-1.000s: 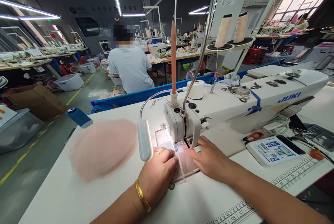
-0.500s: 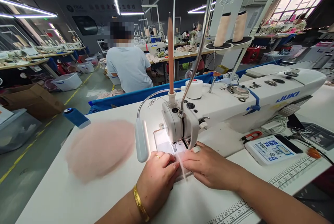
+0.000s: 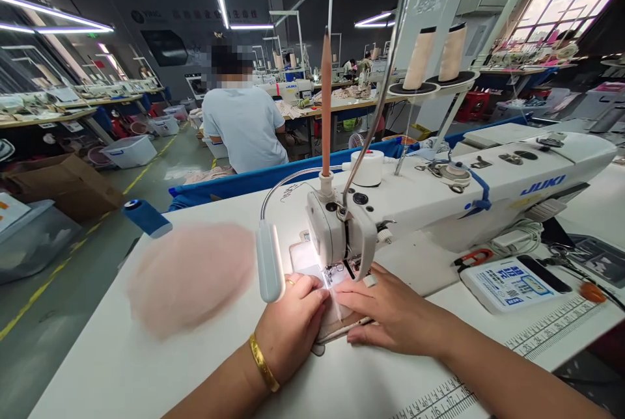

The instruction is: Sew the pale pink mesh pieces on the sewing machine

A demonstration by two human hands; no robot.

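Note:
A narrow, sheer pale strip of fabric (image 3: 338, 307) lies under the needle area of a white sewing machine (image 3: 325, 227). My left hand (image 3: 291, 316), wearing a ring and a gold bangle, is closed at the strip's left side, thumb and forefinger pressed together on its edge. On the right, my right hand (image 3: 390, 315) rests with fingers stretched out flat, fingertips touching the strip and thumb apart on the machine bed. The presser foot (image 3: 334, 270) stands just beyond both hands. The fingers partly hide the strip.
A blurred pinkish patch (image 3: 193, 279) covers part of the table at left, near a blue thread cone (image 3: 145, 216). A grey lamp (image 3: 269, 263) hangs left of the needle. At right lie a white box (image 3: 512, 282) and red-handled snips (image 3: 476, 259). A person (image 3: 244, 123) sits ahead.
The strip's near end has drawn in toward the needle, showing less of it. My right thumb has spread away from the fingers toward me. The view has shifted slightly.

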